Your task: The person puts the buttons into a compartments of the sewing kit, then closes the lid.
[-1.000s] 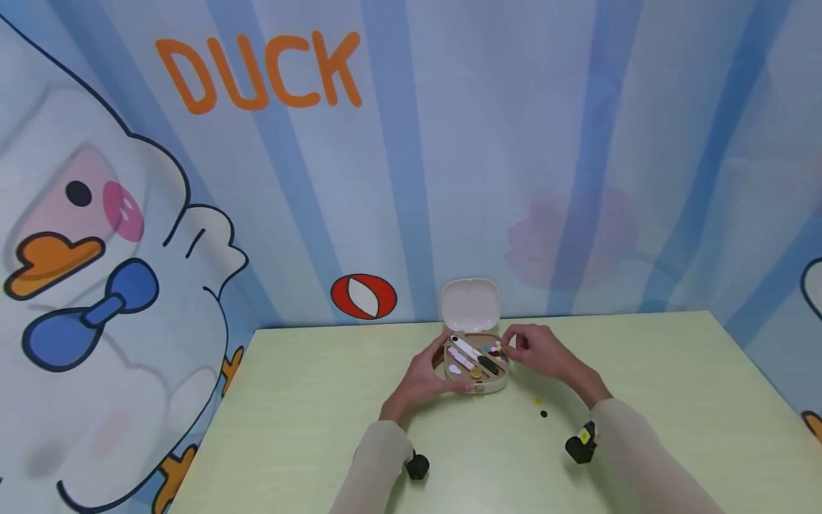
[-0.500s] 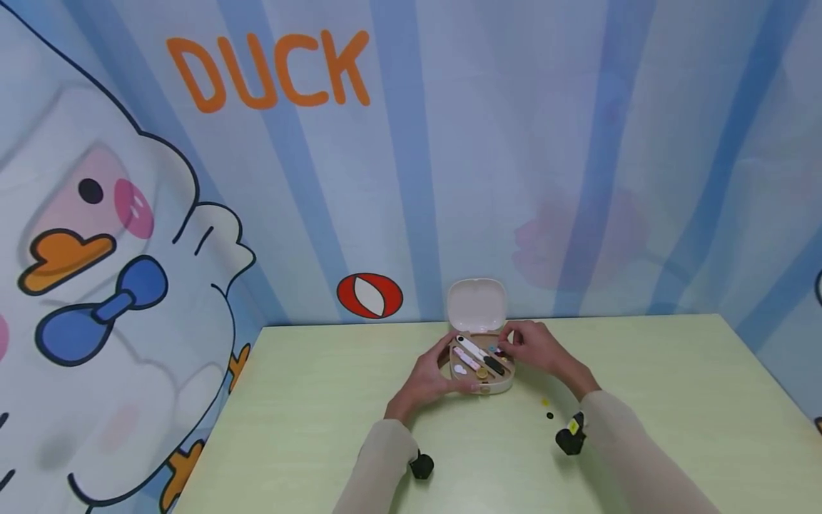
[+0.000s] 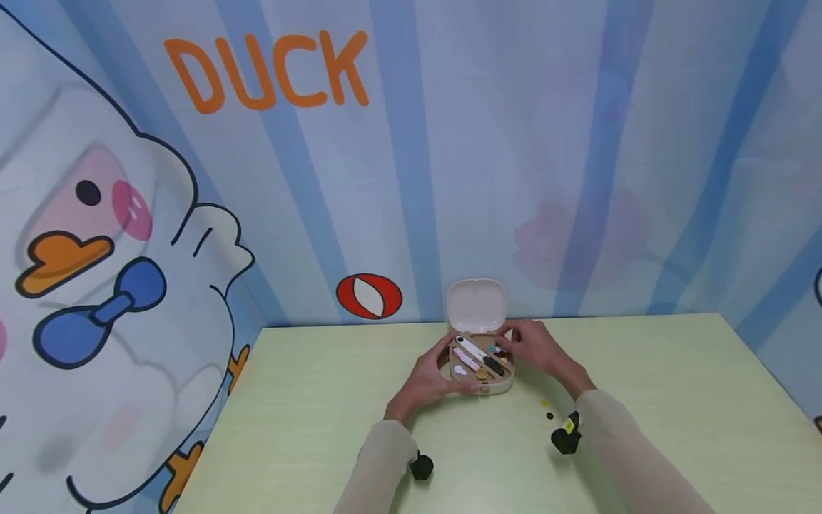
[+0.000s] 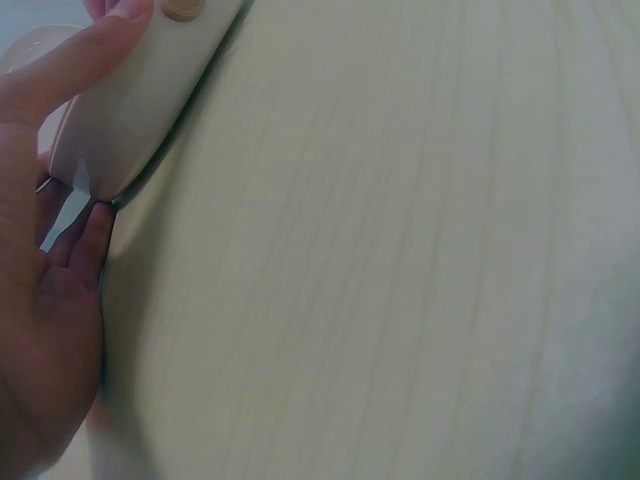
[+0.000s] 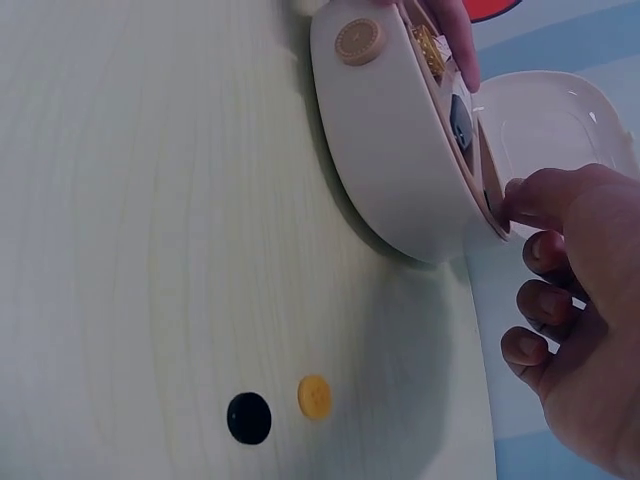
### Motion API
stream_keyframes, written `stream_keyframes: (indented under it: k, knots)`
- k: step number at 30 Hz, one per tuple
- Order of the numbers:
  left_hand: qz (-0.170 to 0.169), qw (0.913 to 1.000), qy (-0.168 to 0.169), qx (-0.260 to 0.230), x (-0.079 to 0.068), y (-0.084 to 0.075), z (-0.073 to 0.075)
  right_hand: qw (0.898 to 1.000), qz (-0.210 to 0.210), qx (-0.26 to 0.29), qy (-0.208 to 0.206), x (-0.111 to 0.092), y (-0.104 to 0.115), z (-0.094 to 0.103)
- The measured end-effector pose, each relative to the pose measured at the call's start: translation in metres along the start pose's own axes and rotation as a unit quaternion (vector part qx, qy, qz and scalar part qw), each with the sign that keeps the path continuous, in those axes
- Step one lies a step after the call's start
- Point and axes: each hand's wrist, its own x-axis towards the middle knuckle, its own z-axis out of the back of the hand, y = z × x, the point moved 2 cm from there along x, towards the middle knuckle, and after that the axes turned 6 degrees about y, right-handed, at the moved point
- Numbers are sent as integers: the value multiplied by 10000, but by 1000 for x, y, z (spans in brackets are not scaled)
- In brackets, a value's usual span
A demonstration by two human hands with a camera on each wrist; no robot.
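A small cream sewing box [image 3: 497,388] stands on the table, its lid [image 3: 477,307] raised at the back. My left hand [image 3: 425,382] grips its left side, thumb along the front wall and fingers behind. Inside lie a white-and-black tool [image 3: 481,356], a pink-and-white tool [image 3: 466,358], a white cloud-shaped piece [image 3: 459,370] and a gold thimble-like piece [image 5: 428,50]. My right hand [image 5: 600,310] has its thumb and forefinger at the right compartment, which holds small colourful bits [image 3: 494,349]. Its other fingers are curled. Its fingertips are partly hidden; I cannot tell whether they pinch anything.
A black button [image 5: 249,418] and a yellow button [image 5: 314,397] lie on the table [image 3: 321,400] to the box's front right. The duck-print backdrop [image 3: 411,178] rises right behind the lid and the table's back edge.
My right hand has moved slightly left, from the box's right rim to over the right compartment. My left hand keeps its grip on the box. The head view has shifted slightly.
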Motion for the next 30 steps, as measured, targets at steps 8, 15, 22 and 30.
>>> stream_keyframes:
  k: [8, 15, 22, 30]
  knots:
    - [37, 10000, 0, 24, -2, -1, 1, 9998, 161, 147, -7, -12, -1, 3]
    - [-69, 9999, 1, 84, -2, -2, -1, 9983, 481, 339, -18, -34, -13, 4]
    - [-88, 9999, -18, 59, -1, 0, -2, 9957, 793, 476, 68, -62, -21, 7]
    - [-93, 9999, -38, -4, -1, -1, -3, 9960, 723, 469, 214, -90, -29, 8]
